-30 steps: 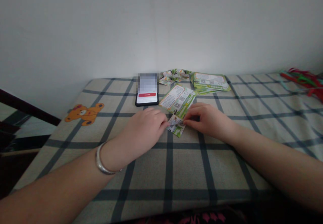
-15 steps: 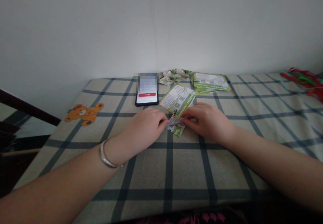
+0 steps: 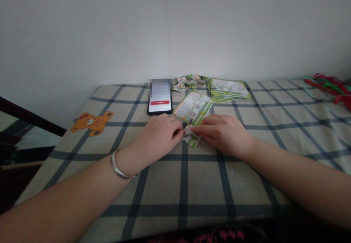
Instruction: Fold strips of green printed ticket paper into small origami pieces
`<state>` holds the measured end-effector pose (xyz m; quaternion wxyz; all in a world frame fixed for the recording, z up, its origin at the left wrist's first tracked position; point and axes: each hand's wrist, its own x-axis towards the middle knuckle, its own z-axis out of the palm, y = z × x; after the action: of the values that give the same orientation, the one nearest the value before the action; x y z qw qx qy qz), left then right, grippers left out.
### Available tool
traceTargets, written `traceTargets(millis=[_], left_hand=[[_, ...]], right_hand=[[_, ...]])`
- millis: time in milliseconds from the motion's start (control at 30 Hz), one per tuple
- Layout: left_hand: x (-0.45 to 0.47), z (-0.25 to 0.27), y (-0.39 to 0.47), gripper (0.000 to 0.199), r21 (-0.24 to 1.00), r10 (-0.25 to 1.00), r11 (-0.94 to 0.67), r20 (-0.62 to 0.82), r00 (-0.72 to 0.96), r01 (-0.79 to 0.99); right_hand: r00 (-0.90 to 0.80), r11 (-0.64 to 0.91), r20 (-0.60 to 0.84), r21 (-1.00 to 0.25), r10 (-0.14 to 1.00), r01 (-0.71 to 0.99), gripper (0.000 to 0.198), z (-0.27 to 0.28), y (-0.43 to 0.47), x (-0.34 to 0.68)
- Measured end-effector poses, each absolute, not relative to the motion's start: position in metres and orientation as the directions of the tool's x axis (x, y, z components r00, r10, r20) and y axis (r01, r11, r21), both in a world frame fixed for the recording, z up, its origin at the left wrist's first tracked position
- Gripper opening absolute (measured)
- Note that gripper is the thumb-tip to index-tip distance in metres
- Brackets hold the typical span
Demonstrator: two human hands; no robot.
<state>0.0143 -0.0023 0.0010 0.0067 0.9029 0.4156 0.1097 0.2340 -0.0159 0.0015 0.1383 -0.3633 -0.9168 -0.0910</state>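
In the head view, a small folded piece of printed paper (image 3: 192,140) lies between my hands at the middle of the table. My left hand (image 3: 162,135) is closed, its thumb and forefinger pinching the paper's left edge. My right hand (image 3: 223,133) comes in from the other side, fingers together, with the tips on the folded paper. Just beyond, a green and white printed flyer (image 3: 194,107) lies at a slant; whether it is joined to the folded piece I cannot tell. My right fingers cover part of both.
Behind the flyer stand several folded paper pieces (image 3: 189,82) and a stack of green flyers (image 3: 229,89). A phone (image 3: 159,106) lies to their left. Red and green strips (image 3: 333,87) lie at the far right. A checked cloth (image 3: 159,192) covers the table, against a wall.
My right fingers have straightened and slid left over the folded paper, closer to my left fingertips. My left hand has shifted slightly right; the flyer stays put.
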Motion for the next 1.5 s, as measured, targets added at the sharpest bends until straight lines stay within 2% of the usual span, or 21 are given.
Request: traceTargets(millis=[100, 200, 300, 533, 700, 1000, 1233, 1367, 1433, 1500], left_hand=[[0.013, -0.001, -0.004, 0.021, 0.107, 0.749, -0.657, 0.199, 0.632, 0.746], [0.012, -0.004, -0.005, 0.014, 0.120, 0.756, -0.642, 0.266, 0.599, 0.757], [0.012, -0.007, -0.004, 0.020, 0.136, 0.719, -0.673, 0.348, 0.601, 0.727], [0.012, -0.009, 0.001, 0.012, 0.192, 0.662, -0.745, 0.331, 0.673, 0.639], [0.011, -0.006, 0.001, 0.017, 0.142, 0.604, -0.792, 0.321, 0.730, 0.593], [0.007, -0.005, 0.004, 0.023, 0.104, 0.549, -0.831, 0.315, 0.774, 0.547], [0.007, -0.006, 0.001, 0.017, 0.053, 0.563, -0.816, 0.305, 0.768, 0.576], [0.007, -0.006, 0.000, 0.016, 0.066, 0.572, -0.811, 0.298, 0.764, 0.581], [0.008, -0.005, -0.001, 0.016, 0.079, 0.573, -0.811, 0.300, 0.763, 0.579], [0.010, -0.004, -0.002, 0.017, 0.089, 0.589, -0.801, 0.294, 0.753, 0.592]], right_hand=[[-0.671, 0.704, 0.320, 0.016, 0.669, 0.710, 0.021, 0.000, -0.016, 0.233], [-0.637, 0.677, 0.294, -0.050, 0.712, 0.734, 0.021, 0.000, -0.015, 0.232], [-0.623, 0.660, 0.268, -0.073, 0.735, 0.747, 0.022, 0.000, -0.015, 0.231], [-0.598, 0.650, 0.274, -0.165, 0.753, 0.742, 0.020, 0.000, -0.011, 0.230], [-0.614, 0.676, 0.308, -0.157, 0.726, 0.720, 0.018, -0.001, -0.008, 0.231], [-0.599, 0.657, 0.299, -0.157, 0.743, 0.737, 0.017, -0.002, -0.008, 0.230], [-0.592, 0.658, 0.316, -0.170, 0.742, 0.734, 0.016, -0.004, -0.006, 0.231], [-0.600, 0.664, 0.306, -0.188, 0.740, 0.724, 0.018, -0.005, -0.007, 0.231], [-0.620, 0.684, 0.313, -0.164, 0.719, 0.711, 0.020, -0.004, -0.010, 0.230], [-0.651, 0.707, 0.327, -0.085, 0.685, 0.702, 0.021, -0.002, -0.013, 0.230]])
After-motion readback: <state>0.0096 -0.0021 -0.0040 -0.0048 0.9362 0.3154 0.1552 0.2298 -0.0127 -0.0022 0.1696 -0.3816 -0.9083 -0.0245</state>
